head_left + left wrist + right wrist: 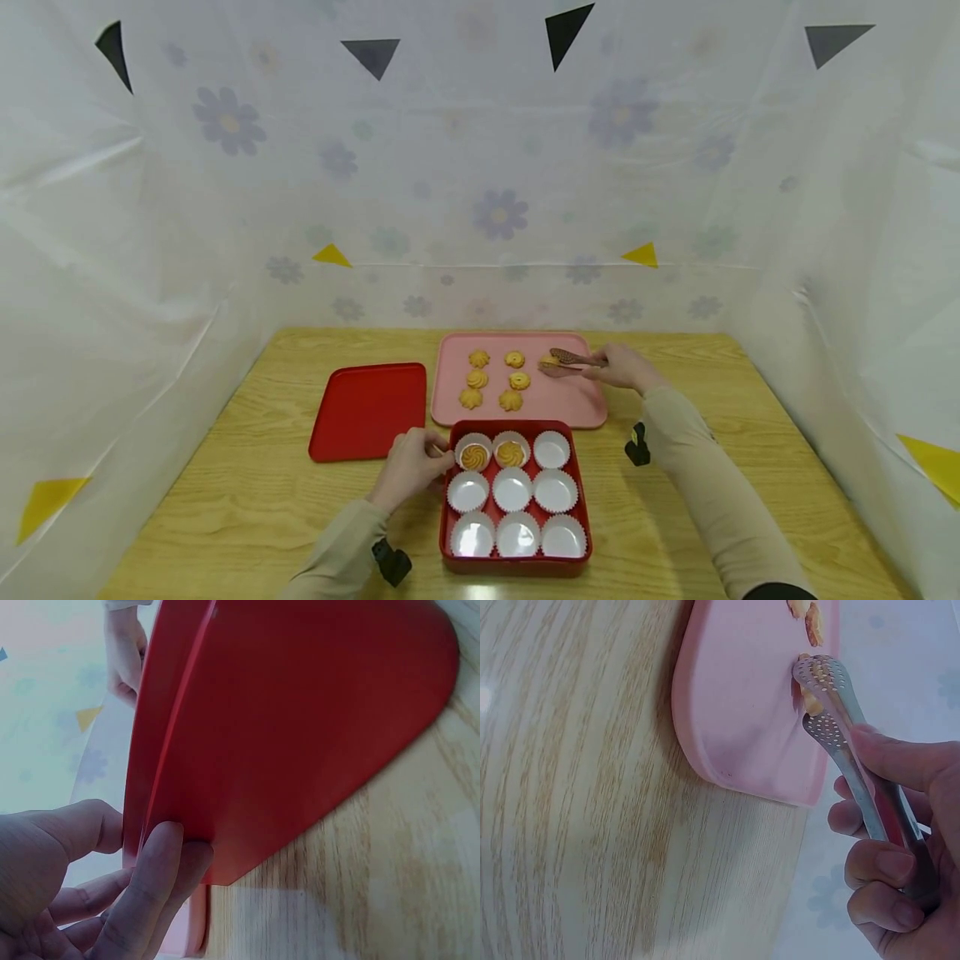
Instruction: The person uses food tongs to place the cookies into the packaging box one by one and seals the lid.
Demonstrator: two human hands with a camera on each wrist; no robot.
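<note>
My right hand (626,367) grips metal tongs (855,750) with perforated heads, reaching over the pink tray (450,417). The heads straddle a cookie (810,697) near the tray's right side. My left hand (412,467) pinches the left wall of a red square box (300,712), with fingers (146,892) on its outer face and the thumb at the rim. Inside the box, white paper cups (512,489) sit in three rows of three. A swirled cookie (474,457) lies in the far-left cup, another cookie (510,454) in the far-middle one.
Several more cookies (477,379) lie in two columns on the pink tray. A red lid or flat tray (367,412) rests left of it, beyond my left hand. The wooden table (247,500) is enclosed by pale flowered sheeting (420,167) at the back and sides.
</note>
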